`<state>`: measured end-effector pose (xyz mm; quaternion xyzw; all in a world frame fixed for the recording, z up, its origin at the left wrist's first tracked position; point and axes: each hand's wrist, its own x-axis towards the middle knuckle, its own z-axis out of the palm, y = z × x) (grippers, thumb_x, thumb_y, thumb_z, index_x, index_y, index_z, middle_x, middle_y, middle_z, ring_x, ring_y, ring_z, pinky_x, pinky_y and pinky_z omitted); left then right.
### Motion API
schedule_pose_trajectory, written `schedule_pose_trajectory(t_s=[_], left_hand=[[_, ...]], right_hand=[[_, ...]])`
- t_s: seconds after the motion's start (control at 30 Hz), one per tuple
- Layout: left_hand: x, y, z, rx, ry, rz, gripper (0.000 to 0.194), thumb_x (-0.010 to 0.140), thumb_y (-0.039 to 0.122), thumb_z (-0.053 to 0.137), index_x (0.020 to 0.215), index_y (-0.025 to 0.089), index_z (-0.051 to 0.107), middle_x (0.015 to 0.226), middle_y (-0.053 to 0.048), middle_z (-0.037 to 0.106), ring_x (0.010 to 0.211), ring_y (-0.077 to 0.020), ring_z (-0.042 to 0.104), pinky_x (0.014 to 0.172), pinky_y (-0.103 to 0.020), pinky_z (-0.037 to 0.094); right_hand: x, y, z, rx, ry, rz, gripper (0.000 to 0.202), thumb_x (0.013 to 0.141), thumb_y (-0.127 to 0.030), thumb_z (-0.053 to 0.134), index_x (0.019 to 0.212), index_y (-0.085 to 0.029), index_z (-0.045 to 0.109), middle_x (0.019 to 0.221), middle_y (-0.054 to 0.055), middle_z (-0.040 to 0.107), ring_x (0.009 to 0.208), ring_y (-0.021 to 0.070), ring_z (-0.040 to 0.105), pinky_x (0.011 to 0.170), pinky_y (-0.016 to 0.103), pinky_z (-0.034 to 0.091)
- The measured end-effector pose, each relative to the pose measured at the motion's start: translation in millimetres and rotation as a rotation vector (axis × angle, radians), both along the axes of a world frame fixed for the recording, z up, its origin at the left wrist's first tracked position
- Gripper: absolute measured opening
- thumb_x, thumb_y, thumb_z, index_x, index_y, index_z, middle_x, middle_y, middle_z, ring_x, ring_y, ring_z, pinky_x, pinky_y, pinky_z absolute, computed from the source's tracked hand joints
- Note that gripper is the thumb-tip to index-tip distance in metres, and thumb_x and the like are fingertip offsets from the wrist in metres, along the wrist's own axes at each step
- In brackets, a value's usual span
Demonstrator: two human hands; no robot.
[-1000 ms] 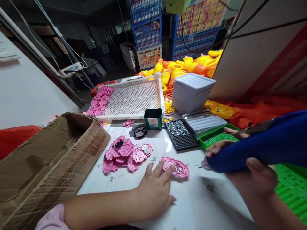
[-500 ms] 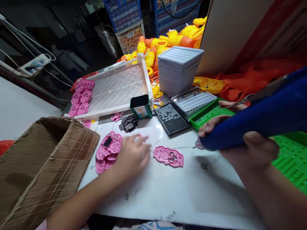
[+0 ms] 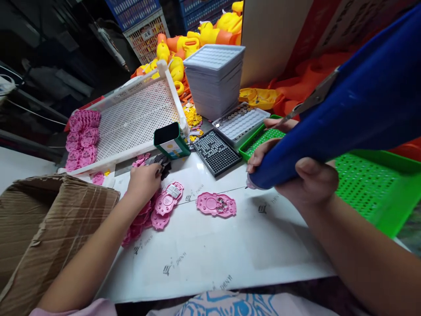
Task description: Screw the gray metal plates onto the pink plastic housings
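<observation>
My left hand is at the pile of flat black pieces, with its fingers pinched on one of them. Beneath and beside that wrist lies a heap of pink plastic casings. One pink casing with a silvery-white plate rests on top of another. My right hand is wrapped round a large blue tapered bag with a narrow tip. Metal scissors stick out beside the bag, in the same hand. Left of the tip, a single pink casing with small metal parts lies flat on the table.
A dark green tin stands behind the black pieces. Nearby are a black perforated tray, stacked white trays, a green basket and a white crate with pink casings. A cardboard box is at left.
My left hand has moved left and back from above the table to the black pieces, uncovering a casing with a silvery-white plate. My right hand still holds the blue bag. The view has shifted.
</observation>
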<state>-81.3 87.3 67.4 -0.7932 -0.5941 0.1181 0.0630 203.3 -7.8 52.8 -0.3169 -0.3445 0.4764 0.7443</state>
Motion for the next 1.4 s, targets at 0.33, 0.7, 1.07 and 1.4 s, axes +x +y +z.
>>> schedule_pose_trajectory(t_s=[0.33, 0.7, 1.07, 1.4], left_hand=[[-3.6, -9.4, 8.6, 0.143, -0.306, -0.087, 0.035, 0.085, 0.014, 0.044, 0.105, 0.016, 0.072, 0.103, -0.01, 0.068, 0.099, -0.0244, 0.064, 0.087, -0.036, 0.051], [68.0, -66.3, -12.9, -0.552, -0.927, -0.311, 0.023, 0.077, 0.007, 0.068, 0.096, 0.018, 0.061, 0.084, 0.0, 0.067, 0.072, -0.0133, 0.064, 0.062, -0.023, 0.051], [70.7, -77.2, -47.8, -0.015, -0.853, -0.982, 0.013, 0.094, 0.01, 0.052, 0.094, 0.015, 0.063, 0.085, -0.008, 0.068, 0.077, -0.0165, 0.06, 0.068, -0.029, 0.052], [62.1, -79.0, -47.7, -0.062, -0.818, -0.852, 0.021, 0.088, 0.018, 0.058, 0.108, 0.019, 0.064, 0.105, -0.011, 0.071, 0.099, -0.0247, 0.061, 0.087, -0.042, 0.05]], right_hand=[[1.9, 2.3, 2.1, 0.032, -0.057, 0.046, 0.06, 0.052, -0.05, 0.085, 0.101, -0.024, 0.064, 0.059, 0.001, 0.069, 0.048, 0.0211, 0.062, 0.037, 0.032, 0.049], [1.4, 1.2, 0.8, 0.031, -0.037, 0.05, 0.064, 0.051, -0.047, 0.086, 0.105, -0.022, 0.063, 0.061, 0.001, 0.068, 0.047, 0.0198, 0.061, 0.044, 0.033, 0.051], [2.8, 1.1, 5.8, 0.041, -0.077, 0.072, 0.055, 0.053, -0.05, 0.085, 0.096, -0.024, 0.061, 0.057, 0.001, 0.068, 0.046, 0.0206, 0.061, 0.037, 0.03, 0.048], [2.2, -0.4, 0.0, 0.05, -0.052, 0.096, 0.059, 0.056, -0.047, 0.084, 0.106, -0.024, 0.064, 0.061, 0.002, 0.069, 0.05, 0.0206, 0.061, 0.042, 0.032, 0.05]])
